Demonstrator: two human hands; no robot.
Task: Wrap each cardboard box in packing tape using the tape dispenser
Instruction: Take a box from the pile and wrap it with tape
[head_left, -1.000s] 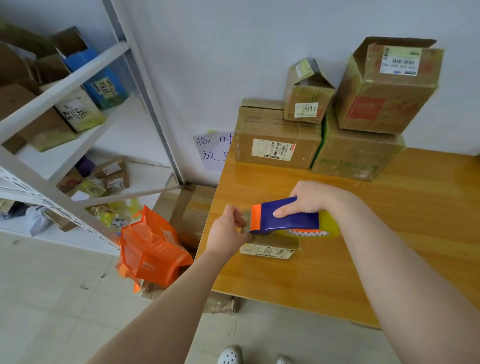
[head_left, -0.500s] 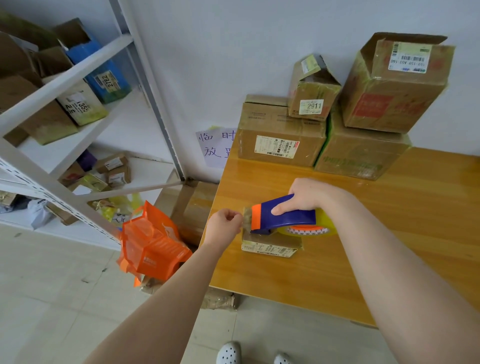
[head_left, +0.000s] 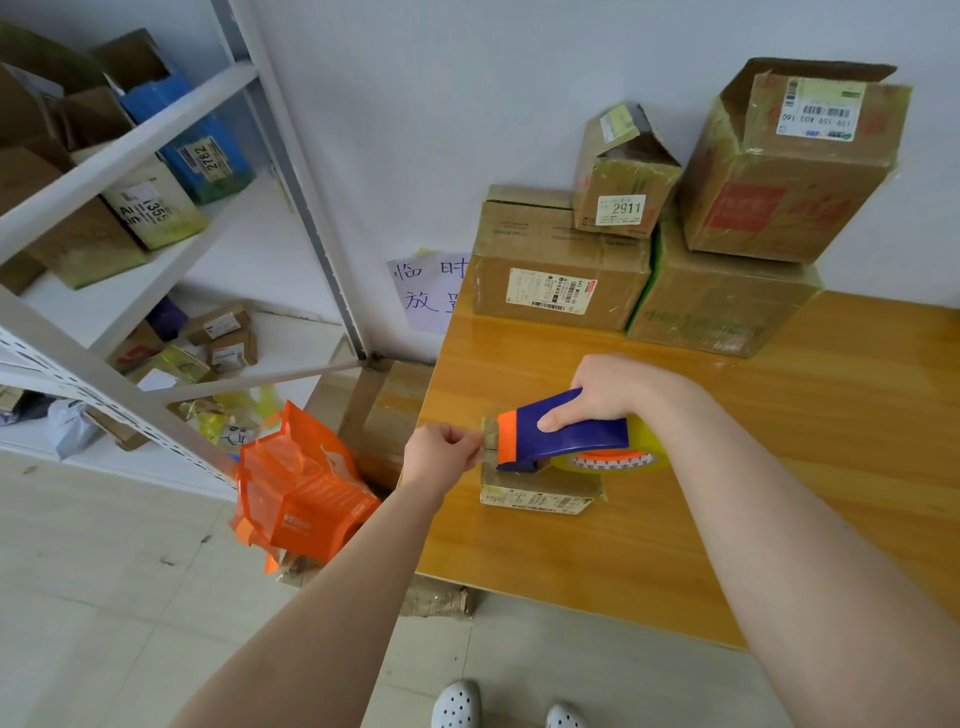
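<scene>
A small flat cardboard box (head_left: 537, 492) with a white label on its front lies near the left edge of the wooden table (head_left: 779, 467). My right hand (head_left: 608, 389) grips the blue and orange tape dispenser (head_left: 561, 434), which rests on top of the box with its roll of clear tape (head_left: 623, 460) behind. My left hand (head_left: 441, 454) pinches the box's left end, where the tape end is, just left of the dispenser's orange nose.
Several larger cardboard boxes (head_left: 561, 275) are stacked against the wall at the table's back. A white metal shelf (head_left: 130, 150) with parcels stands to the left. An orange bag (head_left: 296, 488) and a box sit on the floor beside the table.
My left hand has shifted slightly left and now pinches at the box's left end. The dispenser has tilted a little and stays on the box.
</scene>
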